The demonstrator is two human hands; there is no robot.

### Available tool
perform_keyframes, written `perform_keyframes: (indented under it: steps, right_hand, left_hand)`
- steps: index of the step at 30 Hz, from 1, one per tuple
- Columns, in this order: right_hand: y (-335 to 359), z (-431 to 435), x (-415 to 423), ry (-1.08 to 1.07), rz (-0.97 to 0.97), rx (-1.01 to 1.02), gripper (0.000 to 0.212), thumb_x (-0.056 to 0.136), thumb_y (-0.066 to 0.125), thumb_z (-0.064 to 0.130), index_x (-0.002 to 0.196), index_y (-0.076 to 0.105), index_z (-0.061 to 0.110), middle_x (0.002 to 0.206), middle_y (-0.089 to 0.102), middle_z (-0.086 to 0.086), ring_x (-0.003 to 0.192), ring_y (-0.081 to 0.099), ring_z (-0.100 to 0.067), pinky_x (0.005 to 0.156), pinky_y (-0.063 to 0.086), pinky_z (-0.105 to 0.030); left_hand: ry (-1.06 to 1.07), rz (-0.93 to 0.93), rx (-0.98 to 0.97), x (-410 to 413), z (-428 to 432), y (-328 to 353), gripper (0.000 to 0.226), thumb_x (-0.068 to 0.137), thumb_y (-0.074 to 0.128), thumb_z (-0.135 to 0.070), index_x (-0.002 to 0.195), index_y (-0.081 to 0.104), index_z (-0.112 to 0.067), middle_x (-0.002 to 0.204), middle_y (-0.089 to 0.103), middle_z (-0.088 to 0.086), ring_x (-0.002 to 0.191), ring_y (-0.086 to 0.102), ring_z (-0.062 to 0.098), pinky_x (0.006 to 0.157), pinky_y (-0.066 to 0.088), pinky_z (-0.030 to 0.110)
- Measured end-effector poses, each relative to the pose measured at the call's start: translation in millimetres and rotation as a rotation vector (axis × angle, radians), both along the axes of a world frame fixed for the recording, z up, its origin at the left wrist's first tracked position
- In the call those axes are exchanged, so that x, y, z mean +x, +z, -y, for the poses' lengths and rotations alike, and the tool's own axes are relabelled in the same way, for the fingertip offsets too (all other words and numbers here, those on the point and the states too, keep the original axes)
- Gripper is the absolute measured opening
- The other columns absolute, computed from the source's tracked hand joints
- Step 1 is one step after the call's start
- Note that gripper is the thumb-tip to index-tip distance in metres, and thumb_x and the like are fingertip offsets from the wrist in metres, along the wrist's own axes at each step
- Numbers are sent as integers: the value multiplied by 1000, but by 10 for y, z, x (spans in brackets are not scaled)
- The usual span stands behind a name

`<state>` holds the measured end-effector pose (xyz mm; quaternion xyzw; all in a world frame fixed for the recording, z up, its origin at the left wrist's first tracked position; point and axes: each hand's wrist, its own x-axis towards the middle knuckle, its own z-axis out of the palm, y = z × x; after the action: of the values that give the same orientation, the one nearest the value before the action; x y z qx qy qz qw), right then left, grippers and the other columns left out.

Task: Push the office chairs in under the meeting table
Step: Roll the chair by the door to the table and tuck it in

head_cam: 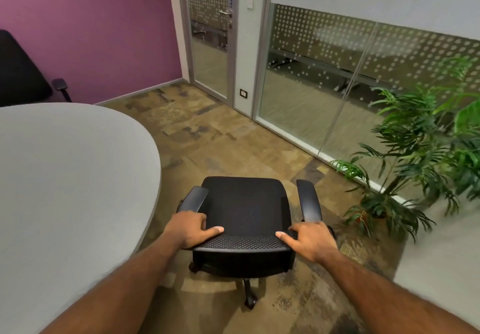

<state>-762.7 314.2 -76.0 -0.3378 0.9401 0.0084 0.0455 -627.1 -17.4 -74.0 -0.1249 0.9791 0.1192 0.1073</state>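
Desk (65, 177): grey, rounded top at the left; the chair stands beside its edge, not under it.
Second chair (18, 71): far left, behind the desk.
Left hand (191, 229): fingers curled over the backrest's top left corner.
Office chair (245, 209): black mesh, seat facing the glass wall, away from the desk.
Right hand (310, 240): fingers wrapped on the top right corner.
Potted plant (415, 151): close on the right.
Advice: likely swivel the seat toward the desk first, then roll it straight in, armrests clearing the edge.
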Motion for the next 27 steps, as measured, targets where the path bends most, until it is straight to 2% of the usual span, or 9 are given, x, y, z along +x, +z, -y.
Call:
perform_keyframes:
  steps: [3,7,10,12,14,18,27]
  right_hand:
    - [46,-197,-213,60,-19,17,76,86,15,83,80,67,27,74,66,4,76,63,-17,73,33,-35]
    - [9,-360,-491,118,3,35,71,88,19,82,93,72,34,85,72,8,85,65,-13,81,40,-35]
    - [-1,-434,-685,159,14,62,73,87,18,82,101,73,36,90,73,8,87,66,-13,81,43,-34]
    - [15,-441,-769,187,32,102,72,87,17,82,106,72,37,95,73,8,91,66,-14,81,43,-34]
    - [14,-404,-797,211,77,167,69,90,19,79,111,71,38,102,73,6,98,65,-16,85,43,-35]
    - [-27,-325,-753,264,161,214,66,91,22,76,116,70,38,108,74,3,102,65,-20,90,45,-39]
    - [-95,-376,-618,310,137,88,59,90,31,75,103,73,35,93,74,6,87,66,-17,73,44,-34]
  left_hand:
    - [66,-7,68,38,-299,-45,73,71,27,-95,69,53,-27,65,59,-8,65,55,8,60,41,29]
    - [132,-1,173,136,-685,-162,77,70,25,-97,79,59,-28,75,62,-9,72,56,8,66,46,32]
    - [153,64,224,164,-891,-134,92,66,17,-101,102,67,-32,95,60,-8,89,56,11,83,49,36]
    - [183,134,257,201,-1017,-110,101,64,15,-102,119,65,-33,112,59,-3,106,55,16,97,47,41]
    - [216,215,325,270,-1152,-90,106,63,18,-103,129,62,-33,127,59,-2,117,54,17,104,43,43]
    - [309,338,456,392,-1397,-52,114,55,26,-106,140,53,-35,142,57,-4,128,52,19,109,40,41]
    - [417,360,502,738,-1700,20,119,52,30,-107,144,48,-34,147,53,-1,132,50,21,111,38,42]
